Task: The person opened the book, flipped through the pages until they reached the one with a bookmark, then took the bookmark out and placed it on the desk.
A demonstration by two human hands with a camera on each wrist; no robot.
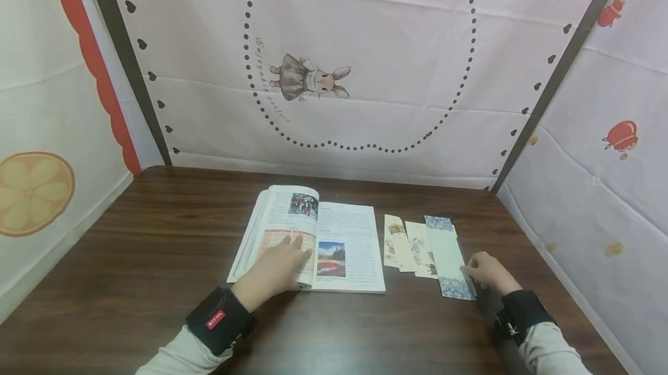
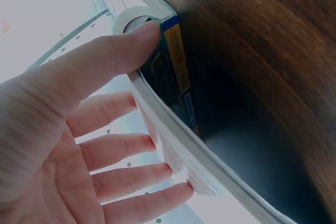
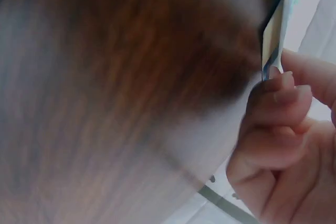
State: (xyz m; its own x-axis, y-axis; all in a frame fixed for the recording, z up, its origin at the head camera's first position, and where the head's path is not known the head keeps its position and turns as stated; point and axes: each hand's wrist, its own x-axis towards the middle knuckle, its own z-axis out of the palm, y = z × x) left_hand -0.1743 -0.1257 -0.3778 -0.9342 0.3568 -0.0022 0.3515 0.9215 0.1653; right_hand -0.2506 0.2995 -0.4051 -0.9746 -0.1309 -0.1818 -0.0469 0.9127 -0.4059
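Note:
An open book (image 1: 353,227) with printed text and photos lies in the middle of the table. My left hand (image 1: 275,268) rests on its left page, fingers extended over the paper. In the left wrist view, the thumb (image 2: 110,59) lies at the book's bottom edge by the spine (image 2: 177,56). To the right, my right hand (image 1: 489,272) pinches the right edge of a pale green bookmark (image 1: 445,253) with blue patterned ends. Seen from the right wrist, thumb and curled fingers (image 3: 278,103) meet at the bookmark's edge.
Several cream illustrated bookmarks (image 1: 398,244) lie overlapping between the book and the green one. The brown wooden table (image 1: 130,259) ends at a white printed cloth (image 1: 407,73) behind, with cloth walls at left and right.

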